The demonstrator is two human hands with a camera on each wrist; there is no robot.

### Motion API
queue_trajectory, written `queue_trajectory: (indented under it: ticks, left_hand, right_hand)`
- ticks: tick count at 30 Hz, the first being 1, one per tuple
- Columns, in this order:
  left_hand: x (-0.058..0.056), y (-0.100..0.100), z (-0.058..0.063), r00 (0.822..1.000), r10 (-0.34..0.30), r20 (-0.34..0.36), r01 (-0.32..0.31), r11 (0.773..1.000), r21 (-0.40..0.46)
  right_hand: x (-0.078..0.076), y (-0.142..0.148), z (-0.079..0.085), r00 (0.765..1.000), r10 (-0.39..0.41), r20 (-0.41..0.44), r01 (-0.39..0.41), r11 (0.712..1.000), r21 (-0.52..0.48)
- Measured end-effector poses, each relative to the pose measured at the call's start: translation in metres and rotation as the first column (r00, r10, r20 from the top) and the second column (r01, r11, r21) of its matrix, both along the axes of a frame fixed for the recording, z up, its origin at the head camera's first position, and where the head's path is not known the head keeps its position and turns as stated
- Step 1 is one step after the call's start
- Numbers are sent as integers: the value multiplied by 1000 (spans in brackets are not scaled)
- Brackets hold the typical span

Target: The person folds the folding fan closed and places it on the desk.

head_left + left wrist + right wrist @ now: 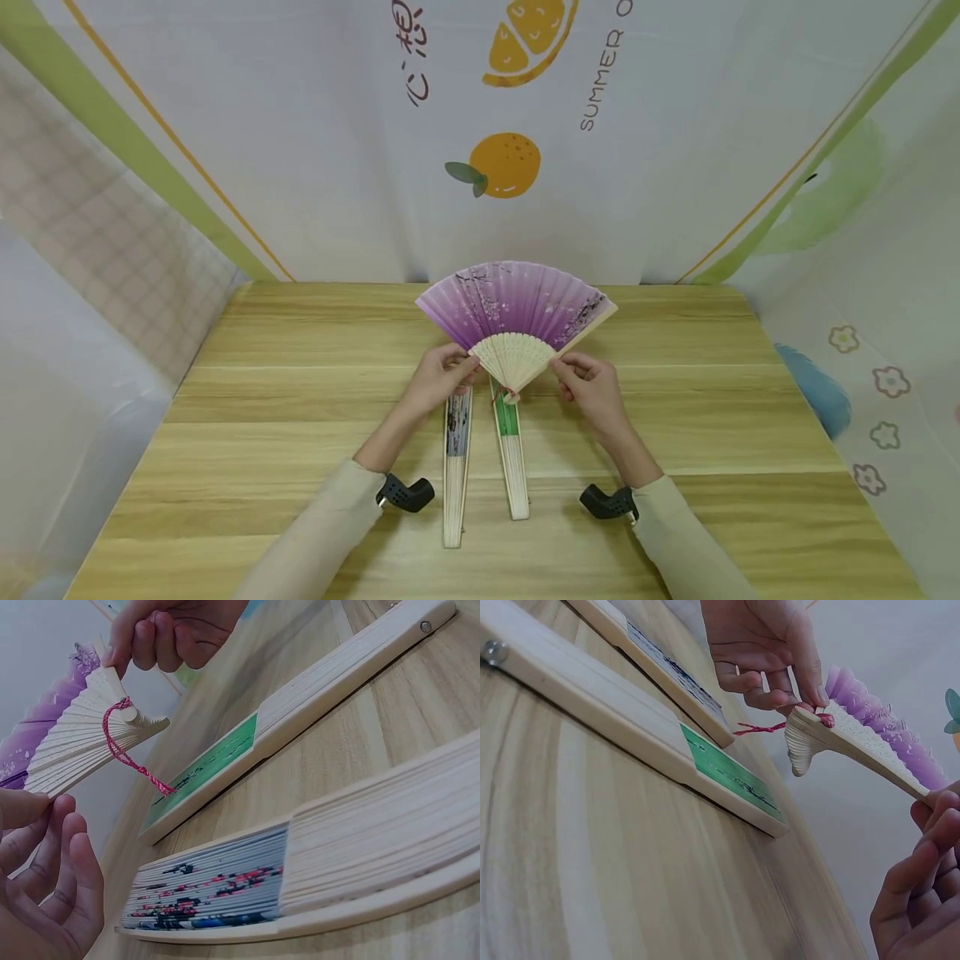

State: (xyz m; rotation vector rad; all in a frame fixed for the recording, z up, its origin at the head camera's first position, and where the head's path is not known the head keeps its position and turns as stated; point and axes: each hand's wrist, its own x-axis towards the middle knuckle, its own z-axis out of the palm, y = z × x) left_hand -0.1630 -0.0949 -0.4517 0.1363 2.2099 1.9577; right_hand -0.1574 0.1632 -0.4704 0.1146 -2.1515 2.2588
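Observation:
A purple folding fan (517,304) with a blossom print and pale ribs is spread wide above the table. My left hand (438,379) pinches its left outer rib between thumb and fingers. On the other side, the right outer rib is pinched by my right hand (592,387). A red cord (124,746) hangs from the fan's pivot end. Below it on the table lie two folded fans: one with a green section (508,417), its far end partly hidden behind the purple fan, and one with a grey-blue, dark-patterned section (457,425) nearer the left hand.
The wooden table (300,433) meets a white curtain (337,167) printed with oranges at its far edge. Further hangings stand along both sides. Each wrist wears a black camera, such as the left one (408,494).

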Motion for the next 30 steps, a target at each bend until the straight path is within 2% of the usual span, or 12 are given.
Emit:
queue_trajectory:
  ticks: [18, 30]
  left_hand:
    - [-4, 5, -2, 1000, 23, 5, -23, 1000, -11]
    - [-6, 10, -3, 1000, 15, 0, -15, 1000, -25]
  right_hand:
    - [-2, -5, 4, 1000, 31, 1, -31, 1000, -1]
    - [-1, -8, 5, 998, 63, -7, -63, 998, 5]
